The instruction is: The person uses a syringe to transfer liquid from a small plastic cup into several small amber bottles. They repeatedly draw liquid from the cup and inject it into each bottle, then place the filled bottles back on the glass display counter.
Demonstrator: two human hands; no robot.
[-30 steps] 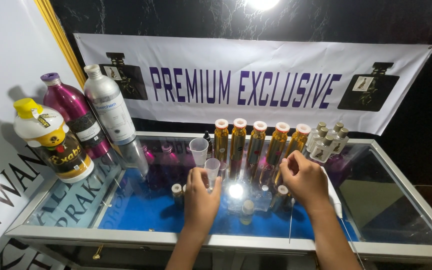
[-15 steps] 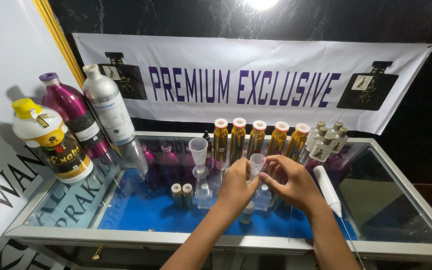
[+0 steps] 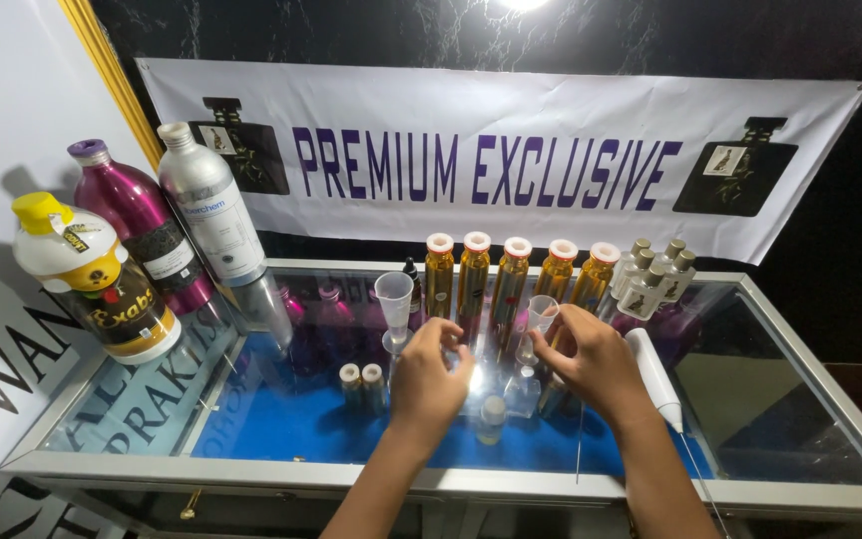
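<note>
Right hand [image 3: 599,361] pinching a small clear plastic funnel [image 3: 540,312] over the glass-topped counter [image 3: 780,399]; left hand [image 3: 431,374] beside it, fingers curled, grip unclear.

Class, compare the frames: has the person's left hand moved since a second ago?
Yes. The left hand has shifted rightward, away from the two small capped vials and toward the right hand.

Perfume stall: banner [image 3: 511,160], glass counter [image 3: 790,399], amber bottles [image 3: 511,274].
</note>
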